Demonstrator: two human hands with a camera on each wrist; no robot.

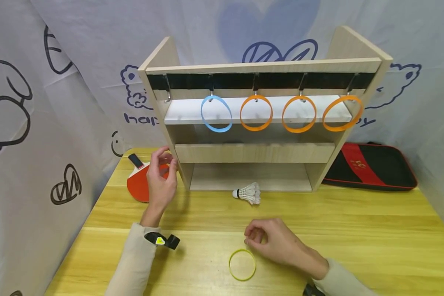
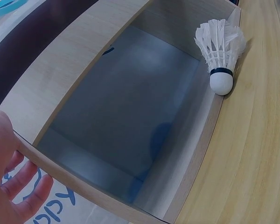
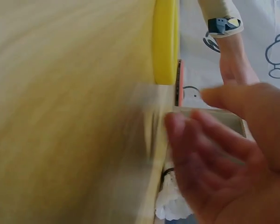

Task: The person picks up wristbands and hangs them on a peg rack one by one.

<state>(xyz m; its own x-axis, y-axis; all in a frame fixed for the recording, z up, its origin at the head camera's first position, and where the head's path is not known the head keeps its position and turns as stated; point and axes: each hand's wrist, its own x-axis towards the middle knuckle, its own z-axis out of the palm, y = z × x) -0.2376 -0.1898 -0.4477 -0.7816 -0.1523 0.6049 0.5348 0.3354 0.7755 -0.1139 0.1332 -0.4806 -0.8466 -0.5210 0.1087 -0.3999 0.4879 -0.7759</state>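
My left hand (image 1: 162,179) is at the left side panel of a wooden rack (image 1: 255,153). In the left wrist view its fingers (image 2: 25,184) lie loosely bent along the panel's outer side, thumb by the front edge. Over the table, my right hand (image 1: 277,242) has loosely curled fingers with nothing between them. Just beside it, a yellow ring (image 1: 230,269) lies flat on the wood. One blue ring (image 1: 227,128) and three orange rings, the nearest to the blue being this orange ring (image 1: 241,115), hang from hooks on the rack. The leftmost hook (image 1: 168,96) is bare.
A white shuttlecock (image 1: 249,193) lies at the rack's front base. Left of the rack is a red table tennis bat (image 1: 137,185), partly behind my left hand. A black and red case (image 1: 388,166) lies to the right. Printed cloth (image 1: 77,123) hangs behind the wooden table (image 1: 370,230).
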